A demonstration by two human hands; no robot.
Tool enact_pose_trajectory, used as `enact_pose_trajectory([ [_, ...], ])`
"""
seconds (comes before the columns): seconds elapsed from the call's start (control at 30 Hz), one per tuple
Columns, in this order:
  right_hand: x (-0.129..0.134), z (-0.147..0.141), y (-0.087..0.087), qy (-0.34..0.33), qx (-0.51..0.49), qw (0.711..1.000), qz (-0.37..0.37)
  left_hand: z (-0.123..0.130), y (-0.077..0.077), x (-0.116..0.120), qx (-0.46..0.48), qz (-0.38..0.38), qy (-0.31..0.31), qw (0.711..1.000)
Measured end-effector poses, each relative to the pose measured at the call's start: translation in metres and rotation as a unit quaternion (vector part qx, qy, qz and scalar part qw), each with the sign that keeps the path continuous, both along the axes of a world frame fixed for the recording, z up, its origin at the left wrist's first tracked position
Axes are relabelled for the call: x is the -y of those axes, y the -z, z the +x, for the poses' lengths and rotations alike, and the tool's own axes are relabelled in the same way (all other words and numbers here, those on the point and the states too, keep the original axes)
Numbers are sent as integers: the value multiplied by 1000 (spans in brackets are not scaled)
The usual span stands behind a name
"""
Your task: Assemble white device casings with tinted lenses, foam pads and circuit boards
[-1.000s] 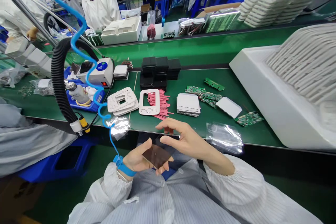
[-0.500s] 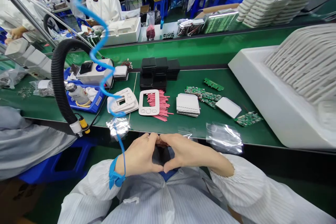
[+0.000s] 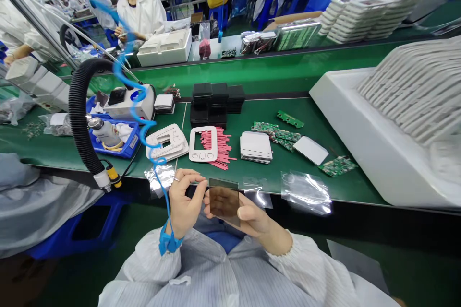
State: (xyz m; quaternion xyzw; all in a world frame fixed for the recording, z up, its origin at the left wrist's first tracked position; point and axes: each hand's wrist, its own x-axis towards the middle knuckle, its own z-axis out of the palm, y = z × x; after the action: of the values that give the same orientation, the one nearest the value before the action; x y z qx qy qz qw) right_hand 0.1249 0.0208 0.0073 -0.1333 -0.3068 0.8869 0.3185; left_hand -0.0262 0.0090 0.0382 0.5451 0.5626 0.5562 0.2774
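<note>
My right hand point(image 3: 257, 220) grips a thin, see-through brownish glass panel point(image 3: 224, 199) by its right side, with fingers showing through from behind. At the panel's upper left corner, my left hand point(image 3: 184, 204) has thumb and forefinger closed together; whatever may be between them is too small to make out. A blue coiled wrist strap point(image 3: 170, 242) circles my left wrist. Beyond the hands on the green bench lie a white frame point(image 3: 203, 154), pink strips point(image 3: 224, 148) partly under it, and a stack of white cards point(image 3: 256, 147).
Clear plastic films point(image 3: 306, 193) lie along the bench's front edge. Black boxes point(image 3: 209, 103) stand behind. Green circuit boards point(image 3: 338, 165) and a large white foam tray point(image 3: 338, 105) are on the right. A black hose point(image 3: 81, 115) arches over a blue tray point(image 3: 126, 146) on the left.
The glass panel has come up into clear view in my right hand, tilted toward me. My hands, earlier close together at the bench edge, have turned, with the left now at the panel's corner.
</note>
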Motion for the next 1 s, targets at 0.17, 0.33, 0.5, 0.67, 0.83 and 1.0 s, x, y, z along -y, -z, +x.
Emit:
enact_pose_trajectory([
  [0.17,2,-8,-7,37,26,998,42,3,5,1,-32,19,-7,999],
  [0.33,5,-11,-3,68,44,993,86,1,9,-2,-101,61,6,993],
  [0.5,8,-10,1,78,47,991,101,2,6,-3,-116,75,16,990],
  [0.67,10,-12,2,96,58,987,116,5,7,-2,-95,72,14,993],
  [0.83,11,-14,6,167,80,977,106,12,13,2,-72,86,19,993],
  [1.0,11,-15,8,151,55,982,96,18,18,3,3,19,38,999],
])
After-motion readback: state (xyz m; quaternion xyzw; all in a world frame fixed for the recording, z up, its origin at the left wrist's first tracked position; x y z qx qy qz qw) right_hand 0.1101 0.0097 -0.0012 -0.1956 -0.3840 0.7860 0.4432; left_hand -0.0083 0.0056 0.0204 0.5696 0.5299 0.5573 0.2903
